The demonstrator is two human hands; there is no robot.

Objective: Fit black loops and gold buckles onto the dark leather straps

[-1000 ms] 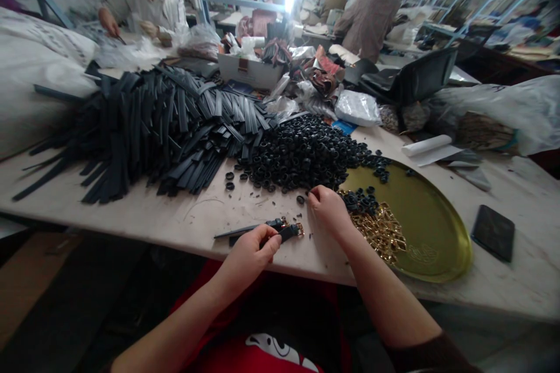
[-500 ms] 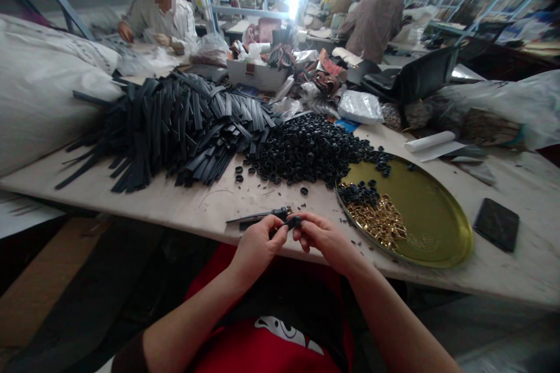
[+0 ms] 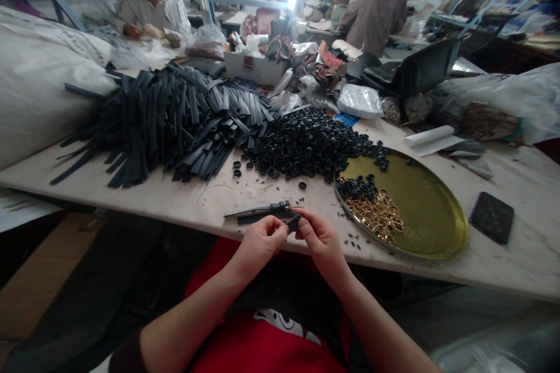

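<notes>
At the table's front edge, a short black strap is pinched between both hands; most of it is hidden by the fingers. My left hand grips it with thumb and forefinger. My right hand has its thumb and fingers closed on the strap's right end. Just behind the left hand lie finished-looking black straps with a small gold-coloured fitting at their right end. Beyond them is a big heap of small black loops. To its left spreads a thick pile of long black strips.
On the right, a round gold tray holds gold buckles and some black loops. A dark phone-like slab lies beside it. A large white sack stands left. A box and plastic bags fill the back; other people work beyond.
My right hand has turned, its thumb now pressing on top of the strap's end. The left hand keeps its pinch. The whole view has shifted slightly.
</notes>
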